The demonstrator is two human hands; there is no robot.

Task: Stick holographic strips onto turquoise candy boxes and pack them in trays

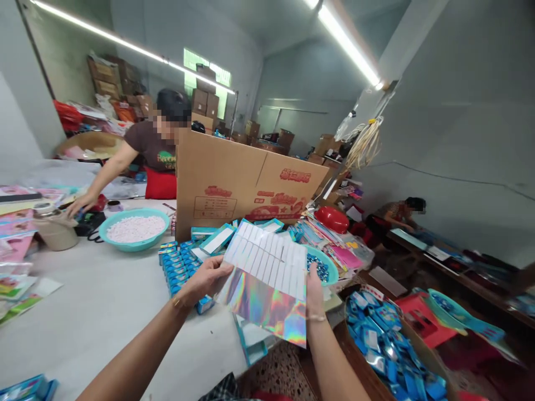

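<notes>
Both my hands hold up one sheet (267,278) over the table's front edge. Its upper half is white with rows of small label strips; its lower half is shiny rainbow foil. My left hand (204,280) pinches the sheet's left edge, thumb on top. My right hand (313,289) grips its right edge, fingers hidden behind it. Just beyond the sheet lie several small blue boxes (178,264) in stacks and a teal bowl of dark beads (324,266).
A large cardboard box (234,181) stands behind the blue boxes. A teal bowl of white pieces (134,228) sits left. A person in a brown shirt (152,147) reaches across the table. A carton of blue packs (388,345) is low right; another person (401,214) sits far right.
</notes>
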